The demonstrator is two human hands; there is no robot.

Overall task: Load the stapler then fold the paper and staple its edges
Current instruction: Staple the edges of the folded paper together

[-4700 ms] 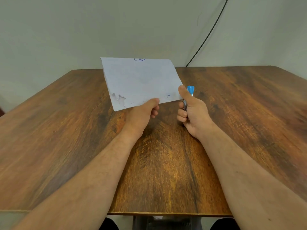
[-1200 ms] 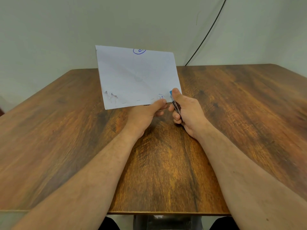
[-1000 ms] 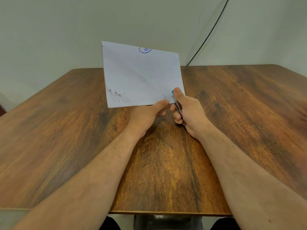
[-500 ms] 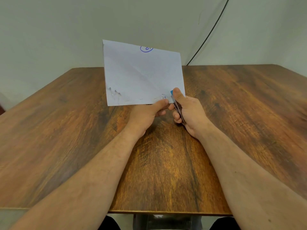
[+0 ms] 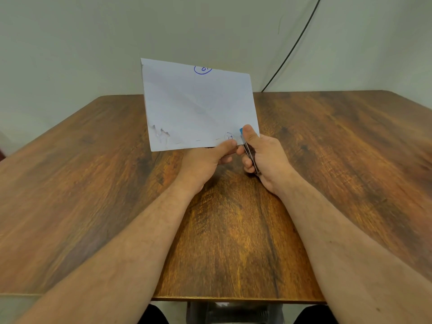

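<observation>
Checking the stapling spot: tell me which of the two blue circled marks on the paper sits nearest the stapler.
The lower circled mark, beside the stapler at the paper's bottom edge; the other sits at the top edge.

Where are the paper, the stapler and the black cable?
paper (image 5: 198,106): head view, middle of the sheet.
stapler (image 5: 241,131): head view, blue tip by the thumb.
black cable (image 5: 289,51): head view, midway along it on the wall.

Bare forearms, no sleeves; no rings, watch on left hand (image 5: 205,161), right hand (image 5: 266,157).
</observation>
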